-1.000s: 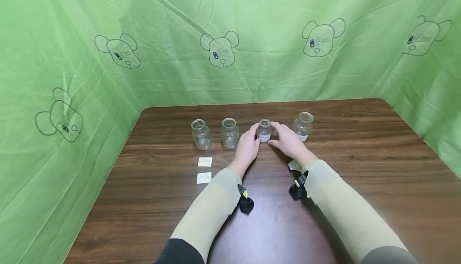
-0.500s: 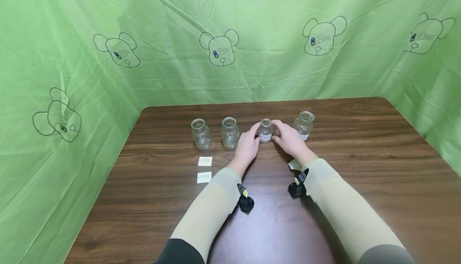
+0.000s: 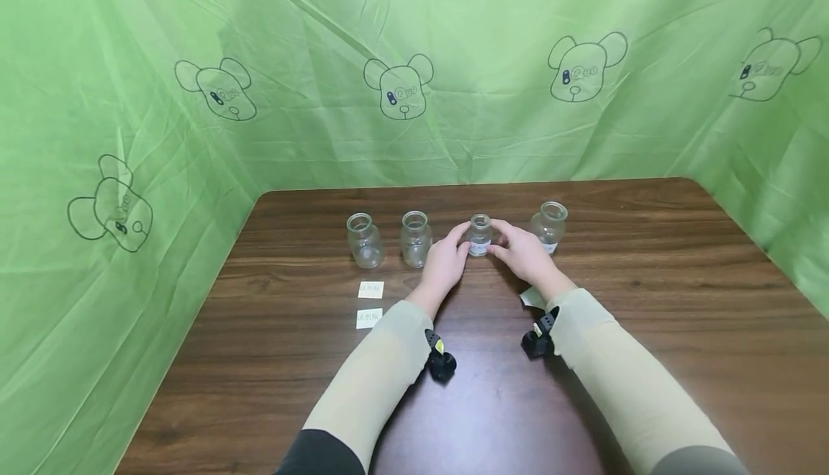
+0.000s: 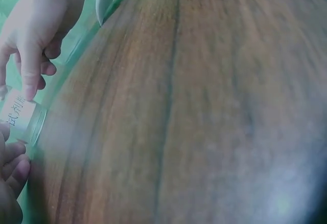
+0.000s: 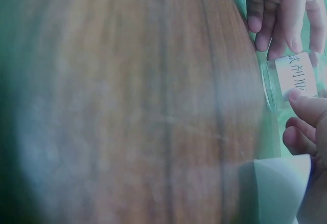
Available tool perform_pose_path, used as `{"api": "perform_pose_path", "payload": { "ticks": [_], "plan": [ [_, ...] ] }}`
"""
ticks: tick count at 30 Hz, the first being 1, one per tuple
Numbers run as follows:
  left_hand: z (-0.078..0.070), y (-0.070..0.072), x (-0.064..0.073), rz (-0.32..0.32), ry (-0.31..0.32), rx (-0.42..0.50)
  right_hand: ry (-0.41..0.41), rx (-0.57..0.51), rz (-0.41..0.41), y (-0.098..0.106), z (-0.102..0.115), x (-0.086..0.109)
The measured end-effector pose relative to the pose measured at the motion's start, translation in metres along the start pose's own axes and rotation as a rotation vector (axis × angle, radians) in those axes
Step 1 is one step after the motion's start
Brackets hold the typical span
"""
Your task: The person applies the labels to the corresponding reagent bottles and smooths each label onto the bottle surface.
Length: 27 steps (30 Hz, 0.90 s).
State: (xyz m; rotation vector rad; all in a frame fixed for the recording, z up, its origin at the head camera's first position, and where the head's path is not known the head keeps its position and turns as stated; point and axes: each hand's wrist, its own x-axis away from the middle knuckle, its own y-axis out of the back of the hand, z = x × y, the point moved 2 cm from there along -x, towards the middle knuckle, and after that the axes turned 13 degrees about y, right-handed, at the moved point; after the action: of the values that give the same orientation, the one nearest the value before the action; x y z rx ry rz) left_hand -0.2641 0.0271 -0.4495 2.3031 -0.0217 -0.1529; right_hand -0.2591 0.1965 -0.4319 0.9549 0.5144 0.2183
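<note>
A small clear glass jar (image 3: 480, 233) with a white handwritten label (image 5: 297, 76) stands upright on the table between both hands. My left hand (image 3: 445, 260) holds it from the left, index finger by the shoulder and thumb low at the front. From the right, my right hand (image 3: 523, 255) holds the same jar, its thumb (image 5: 306, 105) against the label's edge in the right wrist view. Also in the left wrist view, fingers of both hands meet at the jar's sides around the label. The jar's back is hidden.
Two unlabelled glass jars (image 3: 365, 246) (image 3: 416, 242) stand to the left. Right of my right hand is another labelled jar (image 3: 549, 224), partly covered by it. Two written paper slips (image 3: 371, 289) (image 3: 369, 318) lie front left. A curled pale slip (image 3: 532, 298) lies under my right wrist.
The small jar and both hands appear slightly further right, along with a small shift of the whole view. Both hands stay at the jar with nearly the same hold.
</note>
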Motion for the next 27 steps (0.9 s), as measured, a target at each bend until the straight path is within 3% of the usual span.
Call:
{"api": "perform_pose_path", "payload": {
  "ticks": [5, 10, 17, 27],
  "plan": [
    [-0.001, 0.001, 0.004, 0.000, 0.021, 0.011, -0.018, -0.018, 0.004, 0.000, 0.002, 0.002],
    [-0.003, 0.006, 0.016, 0.061, 0.039, 0.071, -0.052, -0.072, 0.009, 0.004, 0.005, 0.009],
    [-0.003, 0.019, 0.032, 0.068, -0.022, 0.141, -0.021, -0.133, -0.051, 0.012, 0.017, 0.020],
    [-0.002, 0.040, 0.043, 0.181, -0.069, 0.195, 0.005, -0.205, -0.099, 0.010, 0.037, 0.032]
  ]
}}
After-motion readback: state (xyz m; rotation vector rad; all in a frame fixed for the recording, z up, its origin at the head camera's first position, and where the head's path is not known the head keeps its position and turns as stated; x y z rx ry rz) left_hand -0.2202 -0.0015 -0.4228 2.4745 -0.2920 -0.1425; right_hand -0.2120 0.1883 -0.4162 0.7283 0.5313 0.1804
